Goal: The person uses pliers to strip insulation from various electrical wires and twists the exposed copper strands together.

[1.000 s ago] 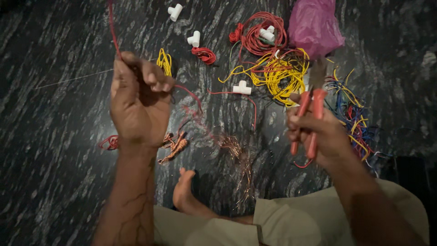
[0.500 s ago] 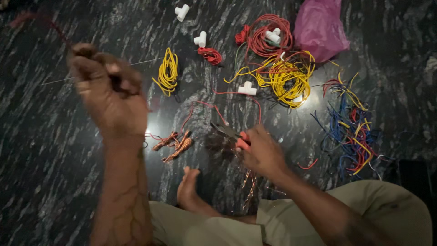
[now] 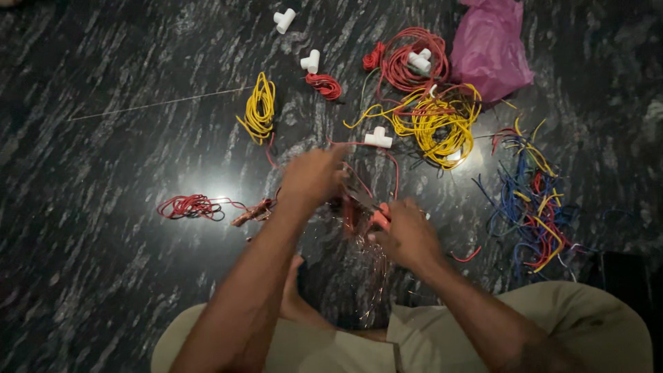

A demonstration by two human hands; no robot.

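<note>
Down on the dark marbled floor [image 3: 103, 228], we work with both hands close together just below the white tee pipe fitting [image 3: 378, 138], our landmark here. Our right hand [image 3: 407, 235] grips a red-handled wire stripper [image 3: 376, 215], its fingers wrapped around the handles; the tool's long axis runs up and leftward toward our left hand [image 3: 314, 176]. That left hand sits just below and left of the fitting, fingers bunched as if pinching a thin red wire [image 3: 376, 166], though motion blur keeps us from telling exactly. The wire loops from the fitting down to the tool, so it lies between the two hands, the left one nearer its free run. A tuft of bare copper strands [image 3: 369, 266] glints directly below the stripper. Left of the fitting lie a yellow wire coil [image 3: 259, 109] and, farther down, a red wire bundle [image 3: 186, 206]. Right of it sprawl a tangled yellow wire heap [image 3: 435, 124], a pink plastic bag [image 3: 490, 48] and mixed blue, red and yellow offcuts [image 3: 532, 200].
</note>
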